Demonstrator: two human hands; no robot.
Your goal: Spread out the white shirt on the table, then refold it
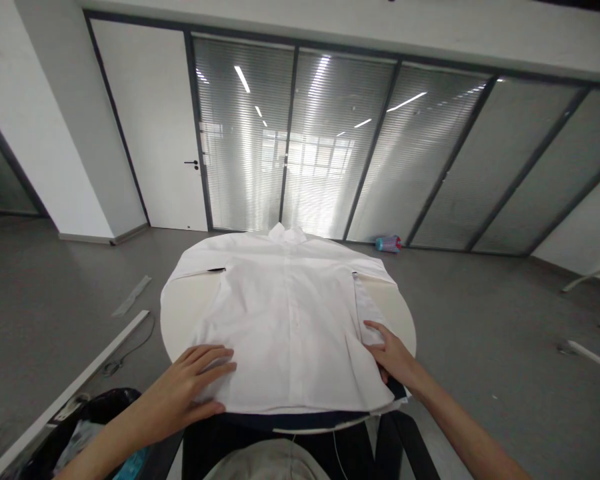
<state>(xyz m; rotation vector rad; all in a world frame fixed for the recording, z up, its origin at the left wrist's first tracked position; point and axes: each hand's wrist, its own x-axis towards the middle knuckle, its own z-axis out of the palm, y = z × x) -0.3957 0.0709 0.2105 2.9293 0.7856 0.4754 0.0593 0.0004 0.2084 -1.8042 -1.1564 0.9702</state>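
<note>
While the left hand [203, 379] lies palm down with its fingers spread, closed around nothing visible, on the near left corner of one white shirt [280, 320], the right hand [387, 350] bends at the opposite side edge, index finger extended; whether its hidden fingers pinch the cloth, I cannot tell. The shirt lies front up on one round, smooth, cream-coloured table [405, 312], hem at the near rim and one pointed collar [286, 233] at the far one. Its two sleeves angle outward, a straight placket runs down the middle, and the thin fabric shows soft creases, with a raised fold near the right hand. On the smooth grey floor left of the table are one flat, pale strip [133, 297], one long white bar [101, 360], one thin looped cable [111, 368] and a crinkled black plastic bag [113, 400]. Beyond stand one flat white door [145, 133] and five dark-framed glass panels [245, 147], the nearer ones finely slatted with blinds; one blue-and-red rounded bundle [389, 244] sits at their foot.
</note>
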